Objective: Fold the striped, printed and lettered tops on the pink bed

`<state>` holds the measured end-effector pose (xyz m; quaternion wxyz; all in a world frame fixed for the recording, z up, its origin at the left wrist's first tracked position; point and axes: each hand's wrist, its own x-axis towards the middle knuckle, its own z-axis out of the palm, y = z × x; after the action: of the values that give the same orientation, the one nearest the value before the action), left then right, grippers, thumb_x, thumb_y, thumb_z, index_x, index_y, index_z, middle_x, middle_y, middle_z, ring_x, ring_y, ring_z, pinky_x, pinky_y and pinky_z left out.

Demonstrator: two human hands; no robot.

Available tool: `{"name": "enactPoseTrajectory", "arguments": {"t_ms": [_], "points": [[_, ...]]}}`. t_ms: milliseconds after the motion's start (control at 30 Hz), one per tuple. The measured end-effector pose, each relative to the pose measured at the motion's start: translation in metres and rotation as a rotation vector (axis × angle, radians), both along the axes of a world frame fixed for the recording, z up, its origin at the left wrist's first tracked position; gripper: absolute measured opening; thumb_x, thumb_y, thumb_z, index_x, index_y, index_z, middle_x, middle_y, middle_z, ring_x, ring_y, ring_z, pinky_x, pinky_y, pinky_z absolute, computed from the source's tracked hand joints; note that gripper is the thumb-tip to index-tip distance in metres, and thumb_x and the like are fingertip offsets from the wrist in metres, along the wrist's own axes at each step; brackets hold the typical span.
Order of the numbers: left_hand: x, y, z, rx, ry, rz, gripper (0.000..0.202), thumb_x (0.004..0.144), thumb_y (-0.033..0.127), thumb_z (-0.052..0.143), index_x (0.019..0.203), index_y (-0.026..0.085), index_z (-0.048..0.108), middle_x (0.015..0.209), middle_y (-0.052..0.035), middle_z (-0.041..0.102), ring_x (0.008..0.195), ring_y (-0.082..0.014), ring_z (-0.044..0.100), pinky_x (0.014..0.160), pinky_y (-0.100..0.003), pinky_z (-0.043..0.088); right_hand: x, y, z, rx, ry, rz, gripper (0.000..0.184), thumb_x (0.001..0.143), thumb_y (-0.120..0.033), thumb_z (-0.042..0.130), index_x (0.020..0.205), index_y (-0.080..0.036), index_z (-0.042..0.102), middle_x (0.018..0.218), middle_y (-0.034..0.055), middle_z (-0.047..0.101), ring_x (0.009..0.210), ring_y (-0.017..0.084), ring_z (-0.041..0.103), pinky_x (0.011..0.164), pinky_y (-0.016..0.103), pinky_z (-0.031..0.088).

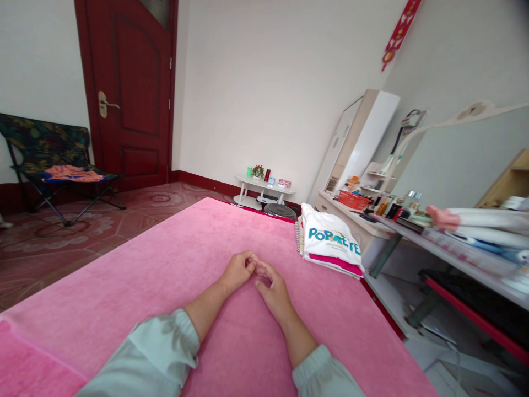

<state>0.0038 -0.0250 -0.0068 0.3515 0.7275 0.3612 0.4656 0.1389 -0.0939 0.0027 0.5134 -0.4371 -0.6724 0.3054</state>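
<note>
My left hand (240,270) and my right hand (273,285) meet at the fingertips above the middle of a pink plush bed cover (165,275). Both are loosely curved, and no object shows in either. A gap is visible between the thumb and fingers of the right hand. The left thumb lies close to its bent fingers, which are partly hidden. To the right of the hands, at the cover's edge, sits a stack of folded clothes (330,237). On top of it is a white shirt with "POPEYE" lettering, with a magenta layer below.
A dressing table (374,226) with a mirror (463,165), bottles and a red basket (354,199) stands along the right side. At the back is a small white shelf table (264,184). A folding chair (49,143) with clothing stands left, by a dark red door (134,94).
</note>
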Motion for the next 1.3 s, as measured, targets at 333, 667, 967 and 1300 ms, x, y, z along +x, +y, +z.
{"name": "enactPoseTrajectory", "arguments": {"t_ms": [333,667,967,1300], "points": [[0.009,0.031,0.014,-0.09,0.375,0.112,0.014,0.062,0.007,0.054,0.063,0.017,0.064,0.058,0.0009,0.063,0.062,-0.0154,0.06,0.062,-0.023,0.043,-0.002,-0.003,-0.009,0.007,-0.118,-0.142,0.057,0.066,-0.005,0.053,0.12,-0.022,0.058,0.116,0.0052,0.065,0.109,0.021,0.06,0.101,0.04,0.043],[0.035,0.052,0.008,0.071,0.549,0.278,0.04,0.08,0.03,0.056,0.119,0.023,0.061,0.135,-0.0108,0.05,0.128,-0.0298,0.039,0.107,-0.044,0.023,0.064,0.025,0.018,-0.038,-0.218,-0.148,0.039,0.07,-0.013,0.053,0.106,-0.021,0.065,0.1,0.0062,0.069,0.082,0.021,0.066,0.077,0.038,0.054],[0.038,0.054,0.001,0.136,0.619,0.29,0.042,0.085,0.038,0.049,0.123,0.024,0.059,0.135,-0.011,0.049,0.126,-0.0303,0.039,0.107,-0.047,0.022,0.241,0.132,0.126,0.106,-0.657,-0.836,0.023,0.074,-0.012,0.056,0.093,-0.015,0.068,0.105,0.0198,0.064,0.098,0.026,0.061,0.086,0.039,0.038],[0.039,0.053,0.003,0.134,0.626,0.325,0.04,0.084,0.038,0.049,0.121,0.026,0.061,0.132,-0.0072,0.051,0.123,-0.0256,0.041,0.106,-0.042,0.025,0.264,0.16,0.122,-0.104,-0.603,-0.932,0.025,0.05,-0.012,0.076,0.04,-0.02,0.055,0.034,-0.0065,0.041,0.037,0.013,0.037,0.054,0.03,0.028]]}}
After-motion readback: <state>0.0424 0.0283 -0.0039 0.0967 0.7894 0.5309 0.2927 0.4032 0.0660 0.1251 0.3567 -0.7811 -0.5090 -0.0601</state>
